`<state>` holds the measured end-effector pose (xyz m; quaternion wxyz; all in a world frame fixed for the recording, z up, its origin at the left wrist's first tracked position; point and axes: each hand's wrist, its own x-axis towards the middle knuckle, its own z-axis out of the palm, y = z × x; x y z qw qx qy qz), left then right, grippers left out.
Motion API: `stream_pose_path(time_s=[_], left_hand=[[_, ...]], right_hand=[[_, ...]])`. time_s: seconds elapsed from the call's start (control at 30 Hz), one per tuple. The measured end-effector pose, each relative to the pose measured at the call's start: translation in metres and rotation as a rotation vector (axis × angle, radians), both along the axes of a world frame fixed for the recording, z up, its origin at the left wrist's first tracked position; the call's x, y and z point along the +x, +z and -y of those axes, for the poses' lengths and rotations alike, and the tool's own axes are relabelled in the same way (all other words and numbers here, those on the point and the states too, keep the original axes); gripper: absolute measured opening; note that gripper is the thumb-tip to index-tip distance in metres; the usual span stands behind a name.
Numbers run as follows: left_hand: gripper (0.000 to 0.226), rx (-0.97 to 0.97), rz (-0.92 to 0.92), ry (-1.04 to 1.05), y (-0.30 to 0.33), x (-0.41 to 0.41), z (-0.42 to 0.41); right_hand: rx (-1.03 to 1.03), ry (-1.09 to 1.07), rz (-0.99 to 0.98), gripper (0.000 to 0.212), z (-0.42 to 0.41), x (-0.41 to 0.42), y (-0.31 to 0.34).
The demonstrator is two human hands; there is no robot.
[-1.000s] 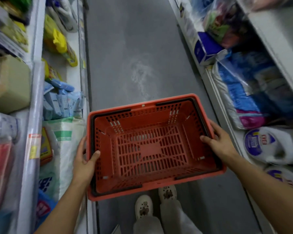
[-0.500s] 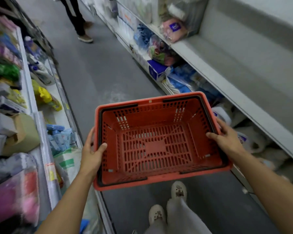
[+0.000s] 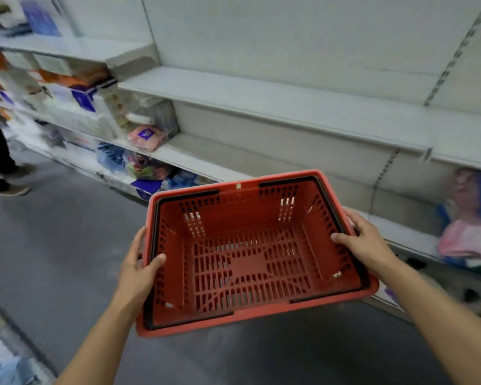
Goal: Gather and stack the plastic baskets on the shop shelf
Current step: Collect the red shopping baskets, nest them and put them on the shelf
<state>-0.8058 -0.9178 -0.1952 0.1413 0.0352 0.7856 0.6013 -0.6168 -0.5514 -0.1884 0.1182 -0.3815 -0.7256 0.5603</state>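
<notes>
I hold a red plastic basket (image 3: 250, 262) level in front of me, above the grey aisle floor. Its black handles lie folded along the rim and nothing is inside it. My left hand (image 3: 139, 270) grips the left rim, thumb hooked inside the wall. My right hand (image 3: 364, 243) grips the right rim the same way, thumb inside. Ahead and to the right runs a grey shop shelf (image 3: 289, 107) with bare boards. No other basket shows.
Packaged goods (image 3: 145, 134) fill the shelves at left. Pink and blue packs (image 3: 472, 234) sit on a low shelf at right. A person's legs (image 3: 0, 168) stand in the aisle at far left. Grey floor (image 3: 53, 245) spreads below.
My view has swung right, from looking down the aisle to facing the grey shelving. The basket stays held by both hands in the same grip, raised a little toward the shelf.
</notes>
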Motion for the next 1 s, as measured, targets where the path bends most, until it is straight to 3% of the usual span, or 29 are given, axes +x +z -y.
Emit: stream_pose_path(time_s=[0.63, 1.0], left_hand=[[0.069, 0.123, -0.096, -0.357, 0.087, 0.267, -0.331], [0.064, 0.269, -0.133, -0.637, 0.184, 0.349, -0.477]], right_hand=[[0.151, -0.378, -0.072, 0.063, -0.232, 0.408, 0.113], [0.201, -0.68, -0.219, 0.061, -0.304, 0.534, 0.182]])
